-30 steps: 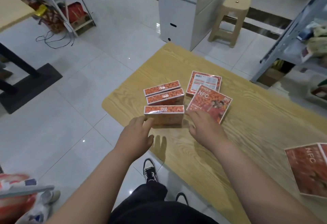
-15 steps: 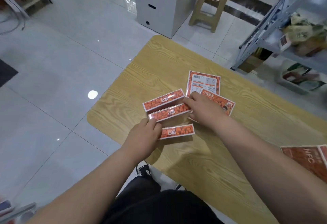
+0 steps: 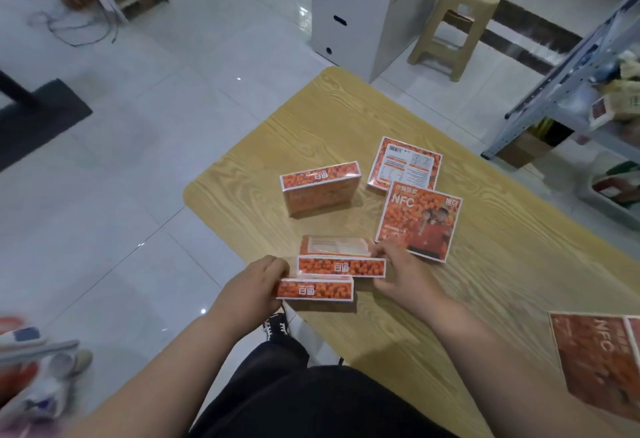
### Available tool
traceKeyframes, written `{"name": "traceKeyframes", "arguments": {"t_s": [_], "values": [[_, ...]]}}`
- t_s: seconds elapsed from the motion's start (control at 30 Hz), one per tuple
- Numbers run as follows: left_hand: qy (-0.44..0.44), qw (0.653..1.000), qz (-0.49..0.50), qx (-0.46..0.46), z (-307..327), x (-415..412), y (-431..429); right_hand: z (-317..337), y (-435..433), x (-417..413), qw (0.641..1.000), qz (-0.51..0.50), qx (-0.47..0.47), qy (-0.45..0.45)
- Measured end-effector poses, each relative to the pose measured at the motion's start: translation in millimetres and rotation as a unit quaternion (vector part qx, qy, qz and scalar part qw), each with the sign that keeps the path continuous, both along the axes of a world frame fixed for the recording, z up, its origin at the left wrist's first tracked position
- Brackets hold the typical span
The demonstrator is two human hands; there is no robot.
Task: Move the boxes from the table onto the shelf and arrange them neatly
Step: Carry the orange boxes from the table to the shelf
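Observation:
Several orange boxes lie on the wooden table [image 3: 346, 119]. My left hand [image 3: 251, 287] grips the left end of the nearest box [image 3: 314, 288], which stands on edge. My right hand [image 3: 398, 271] holds the right end of a second upright box [image 3: 341, 266] just behind it. These two boxes sit side by side near the table's front edge. A third box [image 3: 320, 186] stands alone on edge farther back. Two boxes lie flat to the right, one face up [image 3: 420, 219] and one back side up [image 3: 405, 164]. Another flat box [image 3: 599, 361] lies at the far right.
A grey metal shelf [image 3: 568, 67] with packets stands at the right beyond the table. A beige plastic stool [image 3: 460, 12] and a white cabinet [image 3: 349, 8] stand behind the table. Cables and a rack are at the far left on the tiled floor.
Both hands have drawn two upright boxes toward the table's front edge, away from the third one, which stays behind. The camera has tilted a little.

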State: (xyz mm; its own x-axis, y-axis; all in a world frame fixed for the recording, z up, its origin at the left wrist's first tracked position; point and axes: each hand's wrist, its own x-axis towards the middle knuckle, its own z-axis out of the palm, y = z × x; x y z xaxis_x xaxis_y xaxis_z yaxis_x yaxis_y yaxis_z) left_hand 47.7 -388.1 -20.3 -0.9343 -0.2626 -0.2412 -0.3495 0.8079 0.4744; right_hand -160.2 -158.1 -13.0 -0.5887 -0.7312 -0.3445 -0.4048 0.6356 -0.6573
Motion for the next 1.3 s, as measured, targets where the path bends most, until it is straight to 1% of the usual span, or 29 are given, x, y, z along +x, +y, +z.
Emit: {"name": "traceKeyframes", "arguments": {"t_s": [0.03, 0.1, 0.2, 0.27, 0.33, 0.37, 0.47, 0.5, 0.53, 0.67, 0.7, 0.8, 0.83, 0.9, 0.97, 1.03, 1.17, 1.3], "values": [[0.001, 0.998, 0.052, 0.036, 4.1, 2.0, 5.3, -1.2, 1.5, 1.2, 1.0, -0.006, -0.016, -0.009], [0.02, 0.979, 0.172, 0.108, 16.7, 11.9, 20.0, -1.5, 4.7, 3.6, 0.996, -0.034, -0.063, -0.049], [0.079, 0.922, 0.322, 0.201, 34.1, 38.8, 47.2, -2.9, 5.5, 12.7, 0.981, -0.079, -0.132, -0.122], [0.1, 0.882, 0.393, 0.241, 41.2, 66.1, 63.5, -4.1, 1.3, 29.7, 0.972, -0.084, -0.155, -0.158], [0.121, 0.835, 0.461, 0.275, 42.2, 98.1, 74.4, -2.1, -7.5, 53.6, 0.959, -0.088, -0.173, -0.205], [0.138, 0.806, 0.502, 0.282, 43.2, 113.9, 78.7, 0.9, -13.6, 66.8, 0.951, -0.091, -0.181, -0.234], [0.186, 0.709, 0.625, 0.266, 51.4, 162.6, 87.9, 13.2, -38.9, 104.0, 0.933, -0.081, -0.188, -0.295], [0.195, 0.68, 0.658, 0.256, 56.2, 180.5, 88.5, 17.1, -49.9, 115.8, 0.934, -0.066, -0.182, -0.301], [0.198, 0.659, 0.682, 0.249, 60.4, 200.3, 88.6, 21.6, -61.5, 127.5, 0.937, -0.046, -0.174, -0.298], [0.226, 0.572, 0.756, 0.226, 72.9, 289.3, 84.7, 39.6, -119.0, 178.1, 0.951, 0.035, -0.16, -0.264], [0.238, 0.545, 0.772, 0.225, 76.1, 309.7, 85.2, 43.7, -134.3, 193.9, 0.953, 0.059, -0.153, -0.256], [0.299, 0.453, 0.805, 0.24, 90.1, 359.3, 88.4, 56.0, -178.4, 248.1, 0.948, 0.12, -0.122, -0.269], [0.305, 0.431, 0.814, 0.241, 92.5, 374.5, 89.4, 58.5, -192.9, 267.5, 0.946, 0.143, -0.113, -0.27], [0.305, 0.405, 0.832, 0.224, 96.9, 406.1, 93.6, 66.9, -219.2, 308.1, 0.938, 0.19, -0.106, -0.269], [0.299, 0.39, 0.849, 0.194, 98.3, 441.7, 99.8, 77.0, -240.4, 350.9, 0.93, 0.233, -0.1, -0.267], [0.297, 0.364, 0.863, 0.185, 102.5, 470.5, 105.6, 85.2, -258.1, 388.2, 0.918, 0.268, -0.095, -0.275], [0.339, 0.283, 0.88, 0.173, 111.4, 507.4, 119.7, 91.8, -290.1, 448.2, 0.897, 0.33, -0.073, -0.285], [0.377, 0.204, 0.889, 0.158, 125.0, 514.7, 129.5, 93.8, -322.8, 487.9, 0.868, 0.401, -0.059, -0.286]]}}
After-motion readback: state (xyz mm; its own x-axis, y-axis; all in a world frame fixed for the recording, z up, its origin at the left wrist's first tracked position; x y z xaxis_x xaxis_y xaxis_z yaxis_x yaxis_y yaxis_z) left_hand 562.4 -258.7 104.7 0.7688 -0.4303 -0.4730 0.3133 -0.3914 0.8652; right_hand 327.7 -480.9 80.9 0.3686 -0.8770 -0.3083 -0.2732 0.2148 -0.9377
